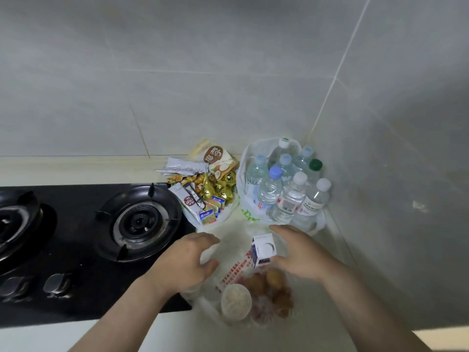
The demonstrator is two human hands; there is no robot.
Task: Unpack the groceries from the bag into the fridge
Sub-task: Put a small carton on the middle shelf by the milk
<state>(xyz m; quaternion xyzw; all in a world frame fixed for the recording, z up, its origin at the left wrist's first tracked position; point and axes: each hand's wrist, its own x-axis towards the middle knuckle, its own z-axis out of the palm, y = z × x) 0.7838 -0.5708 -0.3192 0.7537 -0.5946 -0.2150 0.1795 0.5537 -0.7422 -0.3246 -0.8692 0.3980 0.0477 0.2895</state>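
The right hand spans a small blue-and-white carton, forefinger over its top and thumb at its lower corner, holding it just above the white bag. The bag lies on the counter beside the black hob. The left hand hovers half curled at the bag's left edge; whether it grips the plastic cannot be told. The bag's red print and the carton's label are too blurred to read. A lidded tub and brown lumps show inside, smeared. Behind, bagged water bottles stand beside snack packets.
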